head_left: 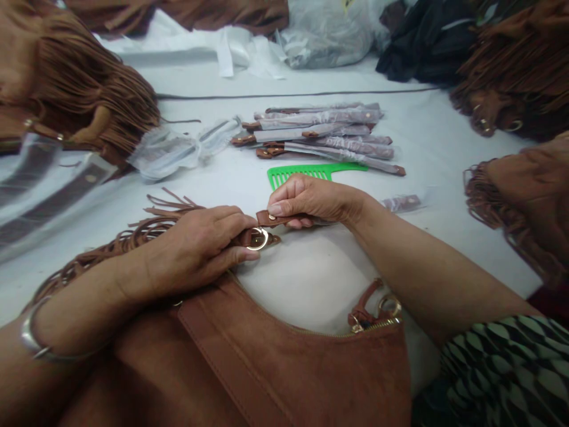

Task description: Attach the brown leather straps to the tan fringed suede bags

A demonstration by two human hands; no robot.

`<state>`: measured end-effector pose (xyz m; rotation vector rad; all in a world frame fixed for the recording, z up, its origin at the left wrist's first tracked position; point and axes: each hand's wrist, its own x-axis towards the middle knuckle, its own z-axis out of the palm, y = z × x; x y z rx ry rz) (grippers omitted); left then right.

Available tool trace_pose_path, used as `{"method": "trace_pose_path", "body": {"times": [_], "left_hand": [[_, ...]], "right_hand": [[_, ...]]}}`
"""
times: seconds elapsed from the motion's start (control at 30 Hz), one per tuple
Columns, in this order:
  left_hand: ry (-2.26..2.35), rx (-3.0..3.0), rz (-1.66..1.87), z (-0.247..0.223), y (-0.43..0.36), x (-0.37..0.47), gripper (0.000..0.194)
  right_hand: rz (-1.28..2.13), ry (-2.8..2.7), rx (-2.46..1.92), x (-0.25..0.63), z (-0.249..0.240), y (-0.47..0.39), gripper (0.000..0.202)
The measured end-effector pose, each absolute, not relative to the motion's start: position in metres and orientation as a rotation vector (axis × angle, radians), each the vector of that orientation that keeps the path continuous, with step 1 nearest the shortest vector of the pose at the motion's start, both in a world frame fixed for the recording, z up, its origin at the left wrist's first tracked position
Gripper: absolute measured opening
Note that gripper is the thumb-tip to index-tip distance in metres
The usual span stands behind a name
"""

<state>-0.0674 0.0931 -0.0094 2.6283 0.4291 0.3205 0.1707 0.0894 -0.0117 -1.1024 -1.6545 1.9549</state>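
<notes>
A brown suede handbag (320,367) with a curved zip opening lies in front of me. My left hand (200,249) is closed on the bag's upper corner, and the gold ring (259,238) there sticks out between thumb and fingers. My right hand (306,198) pinches the end of a brown leather strap (269,219), just above and touching or nearly touching the ring. A gold stud shows on the strap end; the rest runs back under my palm. At the bag's other corner sit a second gold ring (390,305) and a leather zip pull (367,302).
Several plastic-wrapped straps (329,130) lie beyond my hands, beside a green comb (306,172). Fringed brown bags (89,77) are piled at the left, with more brown fringed pieces (524,196) at the right. Clear plastic bags (329,35) lie at the back.
</notes>
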Motion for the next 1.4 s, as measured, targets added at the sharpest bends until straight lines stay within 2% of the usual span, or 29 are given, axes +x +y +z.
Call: {"method": "trace_pose_path", "body": {"times": [0.17, 0.4, 1.03, 1.4], "left_hand": [[0.442, 2.614, 0.275, -0.0086, 0.0927, -0.0681, 0.026], [0.485, 2.614, 0.304, -0.0081, 0.0934, -0.0694, 0.025], [0.529, 2.59, 0.276, -0.0082, 0.0925, -0.0698, 0.028], [0.358, 2.604, 0.29, -0.0057, 0.0913, -0.0699, 0.025]], "right_hand": [[2.005, -1.659, -1.052, 0.1703, -0.0159, 0.0922, 0.035], [1.862, -1.689, -1.095, 0.1668, -0.0141, 0.0904, 0.034], [2.079, -1.62, -0.981, 0.1716, -0.0173, 0.0929, 0.038], [1.999, -1.755, -0.974, 0.1686, -0.0163, 0.0911, 0.037]]}}
